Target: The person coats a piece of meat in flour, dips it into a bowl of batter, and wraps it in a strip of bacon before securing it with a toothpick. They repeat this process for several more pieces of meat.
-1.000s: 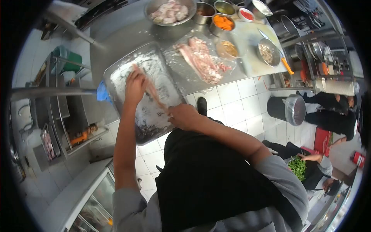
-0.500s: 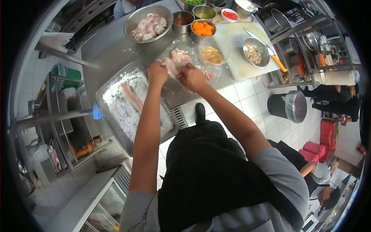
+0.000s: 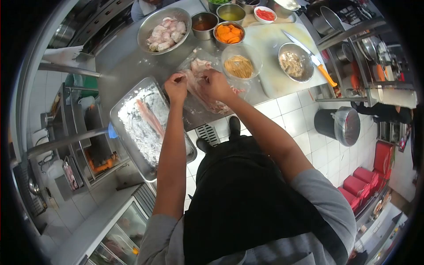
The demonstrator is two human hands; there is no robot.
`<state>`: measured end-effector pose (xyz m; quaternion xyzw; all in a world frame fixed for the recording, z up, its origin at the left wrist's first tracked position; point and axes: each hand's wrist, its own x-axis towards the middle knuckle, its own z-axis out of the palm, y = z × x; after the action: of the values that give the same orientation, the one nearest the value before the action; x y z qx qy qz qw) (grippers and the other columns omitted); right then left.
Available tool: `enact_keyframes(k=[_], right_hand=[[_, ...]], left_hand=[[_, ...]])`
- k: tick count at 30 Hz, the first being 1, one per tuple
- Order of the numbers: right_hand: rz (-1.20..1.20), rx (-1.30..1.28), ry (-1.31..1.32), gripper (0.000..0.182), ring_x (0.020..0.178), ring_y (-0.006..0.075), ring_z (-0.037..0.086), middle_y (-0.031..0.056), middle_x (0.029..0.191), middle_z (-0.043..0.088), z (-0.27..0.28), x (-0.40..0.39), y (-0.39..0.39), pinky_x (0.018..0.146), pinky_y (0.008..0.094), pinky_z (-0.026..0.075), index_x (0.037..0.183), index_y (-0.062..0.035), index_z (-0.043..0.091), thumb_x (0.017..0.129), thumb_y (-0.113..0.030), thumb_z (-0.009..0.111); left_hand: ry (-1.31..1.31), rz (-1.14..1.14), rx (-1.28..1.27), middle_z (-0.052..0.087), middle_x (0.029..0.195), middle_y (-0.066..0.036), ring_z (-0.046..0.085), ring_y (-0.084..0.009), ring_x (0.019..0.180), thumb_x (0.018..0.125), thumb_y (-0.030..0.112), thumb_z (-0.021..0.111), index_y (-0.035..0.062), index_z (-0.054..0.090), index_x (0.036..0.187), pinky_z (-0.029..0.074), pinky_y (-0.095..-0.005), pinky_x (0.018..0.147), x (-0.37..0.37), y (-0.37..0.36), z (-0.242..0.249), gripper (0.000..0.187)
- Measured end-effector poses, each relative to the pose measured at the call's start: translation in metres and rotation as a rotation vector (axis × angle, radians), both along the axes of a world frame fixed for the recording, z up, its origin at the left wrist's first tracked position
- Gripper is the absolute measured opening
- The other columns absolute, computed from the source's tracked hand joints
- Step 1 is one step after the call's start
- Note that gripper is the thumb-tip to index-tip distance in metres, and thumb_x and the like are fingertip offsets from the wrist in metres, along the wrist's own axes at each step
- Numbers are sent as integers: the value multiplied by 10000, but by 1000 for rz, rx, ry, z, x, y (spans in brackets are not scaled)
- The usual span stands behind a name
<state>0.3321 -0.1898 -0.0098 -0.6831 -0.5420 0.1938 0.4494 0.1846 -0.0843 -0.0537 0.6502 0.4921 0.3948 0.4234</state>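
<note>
A piece of raw meat (image 3: 198,88) lies on clear plastic on the steel table, between my hands. My left hand (image 3: 176,86) pinches its left edge, fingertips pressed together. On the other side my right hand (image 3: 217,85) has closed fingers on the meat's upper right part. Left of my hands, a metal tray (image 3: 115,115) of white powder holds a long pale strip of meat (image 3: 149,115). Thin wooden sticks (image 3: 239,66) lie in a clear round container just beyond my right hand.
A bowl of raw meat pieces (image 3: 166,34) stands at the back left, beside pots and a bowl of orange slices (image 3: 229,33). On the right, a white cutting board (image 3: 274,48) bears a bowl (image 3: 291,63) and an orange-handled knife (image 3: 324,72). A bin (image 3: 338,123) stands on the floor.
The view has shifted slightly. My left hand has moved a little left and the meat between my hands looks more spread out. The co-worker at the lower right is mostly out of view.
</note>
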Motion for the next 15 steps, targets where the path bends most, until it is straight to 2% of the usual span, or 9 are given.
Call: enact_keyframes(k=[3,5,6,8,9,10,11,13,15], right_hand=[[20,61,46,158,788,455,656,275,814,666,-5,2,35,744,500,536,888,-18,707,788,-125,647],[63,121,18,176,795,460,662,278,830,673,-10,10,53,747,502,537,907,-17,715,791,-134,653],[65,97,-81,196,819,452,670,278,837,678,-9,13,61,764,493,544,919,-15,721,801,-153,649],[87,72,-185,216,842,444,678,278,843,683,-9,18,71,781,485,552,930,-13,727,810,-172,645],[69,-71,-266,238,863,430,687,272,866,693,1,23,72,798,476,556,928,-1,726,824,-196,637],[47,-213,-351,265,883,416,696,267,890,702,6,27,74,814,466,561,926,10,725,838,-220,629],[58,-219,-357,265,883,416,696,267,890,702,4,31,78,814,466,561,926,10,725,838,-220,629],[246,-407,-537,338,939,389,703,254,982,711,2,45,92,836,444,566,946,39,715,825,-268,638],[317,-427,-588,376,971,383,697,253,1023,706,2,52,101,848,440,562,963,49,710,804,-289,661]], left_hand=[[-33,-18,-28,678,756,-41,614,-92,730,812,29,720,-35,705,885,486,-253,672,-1,-8,1,98],[38,147,-39,716,750,-139,680,-237,685,775,157,733,-18,722,858,520,-339,696,2,-9,-1,194],[33,158,-40,716,750,-139,680,-237,685,775,157,733,-18,722,858,520,-339,696,4,-10,4,194],[180,204,-84,735,872,-187,706,-279,821,779,199,778,-48,722,938,531,-375,766,6,-7,13,299],[177,220,-92,735,872,-187,706,-279,821,779,199,778,-48,722,938,531,-375,766,10,-8,24,299],[355,200,-77,723,940,-229,697,-340,888,761,232,789,-51,714,985,526,-408,805,20,-8,40,368],[532,172,-63,711,1008,-271,689,-402,956,744,264,799,-55,706,1031,521,-441,845,25,-9,47,439],[544,182,-87,702,1020,-270,672,-424,996,746,282,787,-35,703,1039,514,-462,873,30,-8,42,440],[557,181,-97,694,1033,-269,654,-446,1036,748,300,774,-16,699,1048,506,-482,901,32,-7,38,441]])
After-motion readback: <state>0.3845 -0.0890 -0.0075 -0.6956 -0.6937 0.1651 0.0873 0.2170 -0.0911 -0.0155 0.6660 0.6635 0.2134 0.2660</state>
